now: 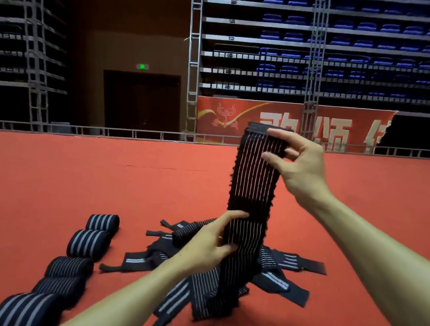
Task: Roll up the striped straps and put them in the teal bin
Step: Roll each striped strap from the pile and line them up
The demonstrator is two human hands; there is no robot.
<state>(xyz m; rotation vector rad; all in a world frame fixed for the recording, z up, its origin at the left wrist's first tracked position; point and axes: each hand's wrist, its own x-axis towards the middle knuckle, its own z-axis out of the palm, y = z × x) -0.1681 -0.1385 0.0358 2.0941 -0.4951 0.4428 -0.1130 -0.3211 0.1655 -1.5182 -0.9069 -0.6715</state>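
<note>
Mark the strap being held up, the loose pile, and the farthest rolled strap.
held strap (253, 185): head view, its stretched middle.
loose pile (274, 280): head view, flat strap at its right.
farthest rolled strap (103, 222): head view, its striped outer wrap.

The raised strap (253, 185) is black with thin white lengthwise stripes. The rolled straps (89, 242) at near left and the loose pile (272, 278) are black with grey-white stripes. The floor (67, 183) is red. The far banner (283, 122) is red with white characters, and the far seats (365, 26) are blue.
</note>
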